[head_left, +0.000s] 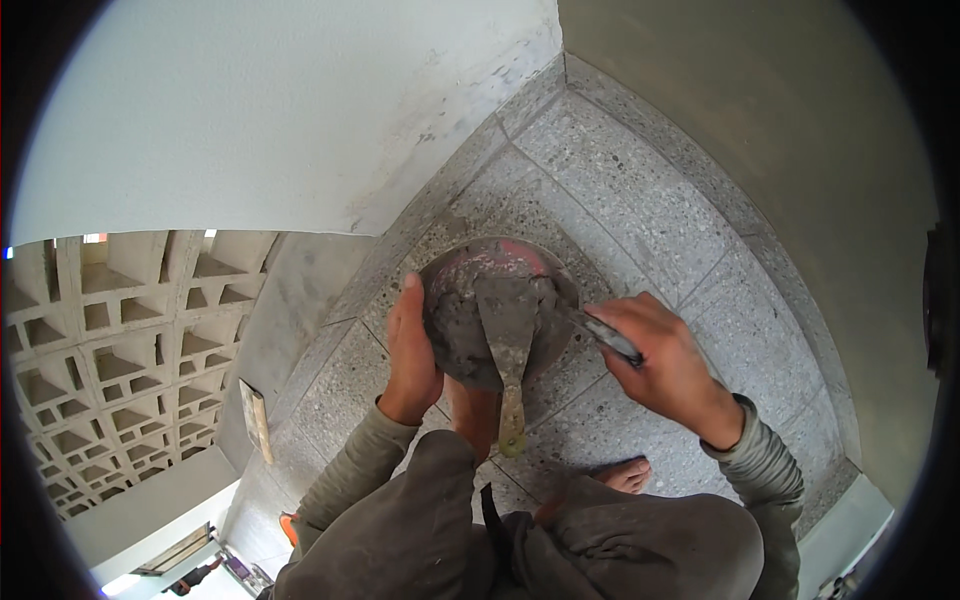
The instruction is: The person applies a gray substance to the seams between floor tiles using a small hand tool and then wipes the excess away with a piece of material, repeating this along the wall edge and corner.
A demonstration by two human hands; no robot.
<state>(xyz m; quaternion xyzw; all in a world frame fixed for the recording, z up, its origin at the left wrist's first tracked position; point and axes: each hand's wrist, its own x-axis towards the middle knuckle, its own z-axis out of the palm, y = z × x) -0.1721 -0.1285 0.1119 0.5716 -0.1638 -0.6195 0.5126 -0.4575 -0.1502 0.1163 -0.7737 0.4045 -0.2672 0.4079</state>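
A round bowl (452, 268) of wet grey mortar (456, 335), with pinkish smears on its inner wall, is in front of me above the speckled floor. My left hand (412, 352) grips the bowl's left side, thumb up along the rim. Across the mortar lies a wide-bladed putty knife (508, 330); its worn, mortar-caked handle sticks out over the near rim, untouched by either hand. To the right, my right hand (655, 355) is closed around a dark-handled tool (612, 337). That tool's front end reaches the bowl's right rim, and its kind cannot be made out.
A pale wall (300, 120) and a darker wall (760, 130) meet in a corner ahead, with stone skirting (650, 125) below. A flat wooden-edged board (255, 420) leans at the left, near a concrete lattice wall (130, 350). My bare foot (625, 475) rests on the floor tiles.
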